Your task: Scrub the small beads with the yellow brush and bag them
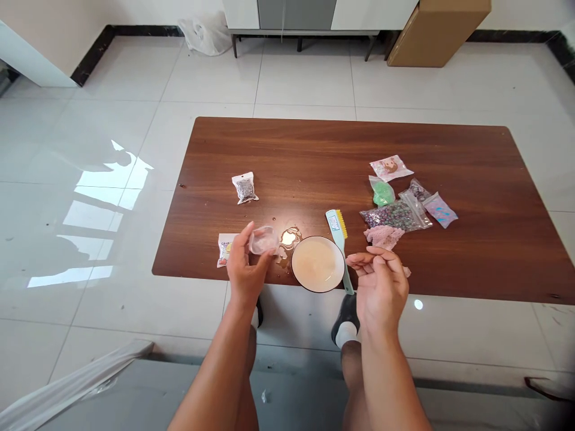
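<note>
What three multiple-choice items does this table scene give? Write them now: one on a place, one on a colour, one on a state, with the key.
1. Where does the brush lie in relation to the white bowl?
A. Along its right side
B. Inside it
C. Against its left side

2. What colour are the brush's bristles?
A. Blue
B. Yellow
C. Red

3. What state is the right hand in?
A. Gripping the brush
B. Raised, holding nothing that shows
C. Pressed flat on the table

1: A, the brush runs past the bowl's right rim.
2: B, the bristles show yellow against the pale green handle.
3: B, its fingers curl in the air, while the left hand is the one holding the clear lump.
</note>
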A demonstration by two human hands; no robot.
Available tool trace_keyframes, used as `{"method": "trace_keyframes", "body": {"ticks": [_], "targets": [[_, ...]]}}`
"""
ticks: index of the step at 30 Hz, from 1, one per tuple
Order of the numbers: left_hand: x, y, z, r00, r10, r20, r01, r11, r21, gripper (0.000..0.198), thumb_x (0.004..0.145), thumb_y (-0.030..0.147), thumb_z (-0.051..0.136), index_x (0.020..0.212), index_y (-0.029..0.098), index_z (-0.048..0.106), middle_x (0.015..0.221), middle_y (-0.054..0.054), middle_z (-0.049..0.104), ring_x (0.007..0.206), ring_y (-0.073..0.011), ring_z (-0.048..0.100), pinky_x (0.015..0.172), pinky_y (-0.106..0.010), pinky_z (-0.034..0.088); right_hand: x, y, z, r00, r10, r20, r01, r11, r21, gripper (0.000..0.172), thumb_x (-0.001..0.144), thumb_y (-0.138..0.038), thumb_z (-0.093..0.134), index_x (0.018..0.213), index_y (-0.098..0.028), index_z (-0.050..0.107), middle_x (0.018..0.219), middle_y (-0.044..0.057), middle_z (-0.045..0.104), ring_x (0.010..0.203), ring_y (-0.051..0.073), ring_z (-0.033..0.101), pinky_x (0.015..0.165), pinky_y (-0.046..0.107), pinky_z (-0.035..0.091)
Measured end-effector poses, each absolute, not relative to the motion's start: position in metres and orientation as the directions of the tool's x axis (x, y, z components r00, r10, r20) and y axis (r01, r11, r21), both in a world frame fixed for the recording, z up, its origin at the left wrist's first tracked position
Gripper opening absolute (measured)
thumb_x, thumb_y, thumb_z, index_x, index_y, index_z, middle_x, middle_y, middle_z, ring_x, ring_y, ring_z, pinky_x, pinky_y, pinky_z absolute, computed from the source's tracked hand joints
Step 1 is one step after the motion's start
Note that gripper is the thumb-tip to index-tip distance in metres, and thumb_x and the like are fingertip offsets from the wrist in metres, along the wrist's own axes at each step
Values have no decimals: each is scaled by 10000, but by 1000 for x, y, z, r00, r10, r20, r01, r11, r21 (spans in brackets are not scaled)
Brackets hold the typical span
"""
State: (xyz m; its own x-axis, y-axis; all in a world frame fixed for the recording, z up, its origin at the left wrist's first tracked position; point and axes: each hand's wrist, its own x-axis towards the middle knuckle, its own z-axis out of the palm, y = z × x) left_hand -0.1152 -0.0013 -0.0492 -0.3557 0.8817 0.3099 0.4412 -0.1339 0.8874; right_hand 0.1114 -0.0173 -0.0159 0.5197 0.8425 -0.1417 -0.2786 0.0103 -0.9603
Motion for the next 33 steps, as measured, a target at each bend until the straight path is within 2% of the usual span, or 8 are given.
{"method": "trace_keyframes", "body": {"ticks": [5, 8, 13, 16, 21, 25, 28, 33], "targets": [[-126, 1, -51, -465, 885, 33, 304, 125, 944, 517, 854, 383, 775, 1321, 260, 590, 1263, -78, 699, 1119, -215, 715, 1008, -382, 541, 120, -20, -25, 480, 858, -183, -234, -76, -969, 176, 873, -339, 680, 988, -206, 693, 747, 11, 762, 731, 174, 724, 779, 353, 570], [-129, 3, -52, -444, 890, -104, 377, 291, 879, 525, 839, 411, 773, 1309, 272, 584, 1277, -72, 690, 1022, -210, 709, 969, -401, 538, 123, -22, -29, 453, 870, -194, -144, -144, -979, 207, 903, -376, 667, 1027, -212, 685, 783, 15, 761, 766, 183, 720, 816, 375, 571], [-127, 10, -57, -377, 906, -192, 512, 377, 772, 610, 885, 422, 714, 1439, 265, 515, 1377, -112, 645, 1183, -266, 644, 1051, -445, 495, 129, -26, -29, 336, 927, -166, 369, -292, -883, 278, 967, -443, 563, 1084, -228, 694, 919, 48, 772, 886, 213, 710, 882, 390, 535], [-124, 14, -61, -356, 924, -142, 547, 329, 769, 640, 917, 382, 673, 1503, 247, 455, 1470, -139, 579, 1339, -290, 564, 1145, -469, 433, 133, -27, -29, 290, 950, -120, 580, -274, -767, 310, 976, -443, 509, 1093, -226, 697, 909, 51, 766, 836, 212, 690, 842, 369, 518], [-121, 14, -62, -352, 934, 62, 610, 179, 772, 528, 903, 295, 675, 1400, 231, 506, 1443, -135, 569, 1373, -284, 510, 1168, -495, 386, 137, -27, -30, 261, 960, -103, 650, -254, -717, 282, 967, -430, 503, 1038, -223, 681, 1009, 64, 755, 843, 209, 673, 800, 339, 500], [-114, 8, -55, -416, 885, 211, 655, 131, 744, 181, 899, 331, 678, 961, 227, 545, 981, -26, 614, 939, -195, 579, 899, -368, 485, 139, -27, -27, 243, 961, -133, 672, -266, -691, 259, 974, -429, 490, 942, -234, 658, 915, 45, 745, 809, 212, 664, 763, 330, 476], [-104, 3, -47, -361, 869, 340, 673, -10, 740, 296, 897, 312, 656, 767, 239, 400, 752, 40, 470, 704, -141, 465, 724, -293, 436, 140, -27, -27, 228, 960, -163, 689, -277, -669, 257, 976, -420, 484, 929, -237, 658, 903, 43, 748, 812, 219, 668, 764, 336, 468], [-79, -4, -35, -3, 932, 362, 637, -277, 719, 75, 963, 203, 532, 1028, 215, 569, 902, -23, 650, 811, -156, 610, 766, -295, 495, 143, -28, -29, 208, 956, -208, 705, -294, -646, 270, 976, -391, 478, 1059, -233, 681, 966, 54, 764, 859, 224, 699, 800, 348, 488]]}}
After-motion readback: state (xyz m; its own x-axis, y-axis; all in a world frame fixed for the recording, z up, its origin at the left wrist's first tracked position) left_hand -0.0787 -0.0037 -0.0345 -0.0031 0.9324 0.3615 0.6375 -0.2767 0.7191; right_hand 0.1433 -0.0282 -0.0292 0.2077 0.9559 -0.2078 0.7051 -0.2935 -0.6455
